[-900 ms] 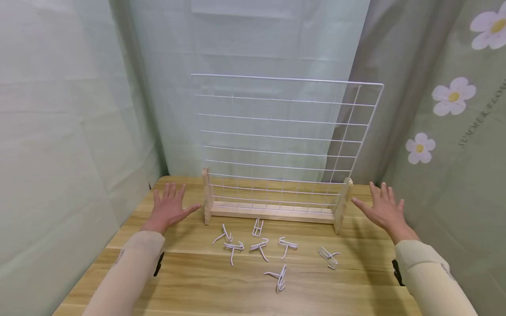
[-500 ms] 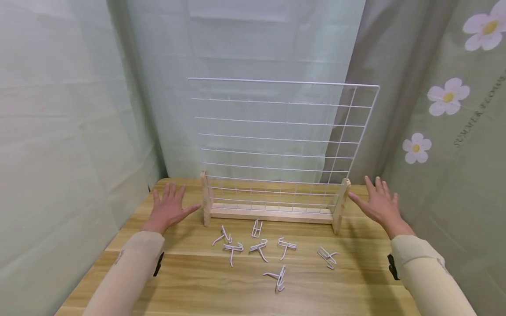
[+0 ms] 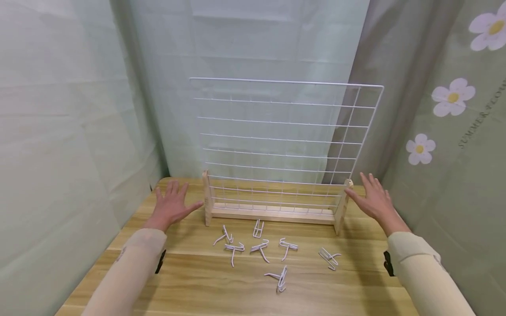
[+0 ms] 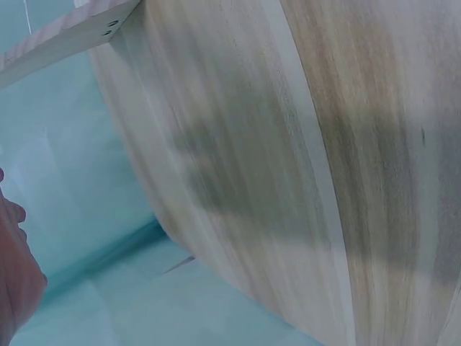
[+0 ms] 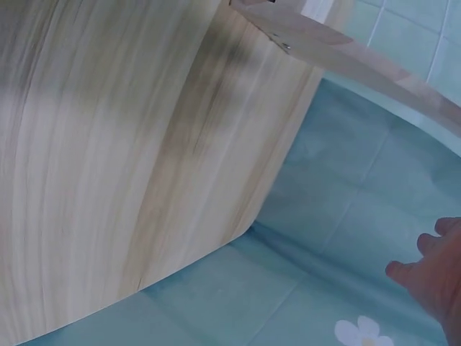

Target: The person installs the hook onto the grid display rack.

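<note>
A white wire grid panel (image 3: 276,125) stands upright in a wooden base (image 3: 272,215) on the table. My left hand (image 3: 171,208) hovers left of the base, fingers spread, holding nothing. On the other side, my right hand (image 3: 375,202) is spread too, its thumb close to the right wooden post (image 3: 342,207); I cannot tell if they touch. Several white wire hooks lie in front of the base, among them a hook (image 3: 258,228) nearest it, a hook (image 3: 278,279) nearest me and a hook (image 3: 330,259) at the right. In both wrist views only part of each hand shows.
The wood-grain table (image 3: 205,285) carries everything. Pale green curtains (image 3: 63,131) hang at the left and behind the grid. At the right, a curtain with white flowers (image 3: 453,97) comes close to the table's side.
My right hand has moved left and slightly away from me, toward the right post. The left hand and the hooks stay about where they were; the head view shifts a little.
</note>
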Motion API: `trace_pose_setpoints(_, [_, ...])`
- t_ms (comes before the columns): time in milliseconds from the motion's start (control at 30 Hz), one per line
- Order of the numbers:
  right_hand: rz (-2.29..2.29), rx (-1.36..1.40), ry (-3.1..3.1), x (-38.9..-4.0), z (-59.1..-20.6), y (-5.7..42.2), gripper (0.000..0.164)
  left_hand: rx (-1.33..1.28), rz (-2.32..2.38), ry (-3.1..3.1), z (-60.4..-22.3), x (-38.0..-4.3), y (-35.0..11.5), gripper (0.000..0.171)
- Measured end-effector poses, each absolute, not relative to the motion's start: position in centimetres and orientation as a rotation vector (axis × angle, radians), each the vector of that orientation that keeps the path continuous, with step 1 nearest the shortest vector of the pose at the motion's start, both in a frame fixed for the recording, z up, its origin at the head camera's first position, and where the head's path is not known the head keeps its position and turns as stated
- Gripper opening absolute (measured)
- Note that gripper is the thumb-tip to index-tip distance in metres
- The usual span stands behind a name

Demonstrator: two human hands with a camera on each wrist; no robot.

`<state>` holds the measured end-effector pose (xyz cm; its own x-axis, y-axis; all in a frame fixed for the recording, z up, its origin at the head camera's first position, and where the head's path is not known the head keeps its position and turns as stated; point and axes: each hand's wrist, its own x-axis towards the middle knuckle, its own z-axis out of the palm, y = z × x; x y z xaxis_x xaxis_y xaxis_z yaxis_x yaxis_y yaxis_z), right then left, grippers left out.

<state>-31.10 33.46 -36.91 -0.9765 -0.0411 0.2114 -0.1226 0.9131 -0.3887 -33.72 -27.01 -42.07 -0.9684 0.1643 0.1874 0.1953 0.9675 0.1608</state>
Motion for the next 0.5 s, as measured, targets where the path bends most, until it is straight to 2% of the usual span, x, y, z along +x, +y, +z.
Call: trace_pose_setpoints(500, [0.846,0.175,-2.782,-31.6,-36.02,32.6,0.079,-0.297,-0.224,-2.891,-41.06,-33.8,-26.81,0.101])
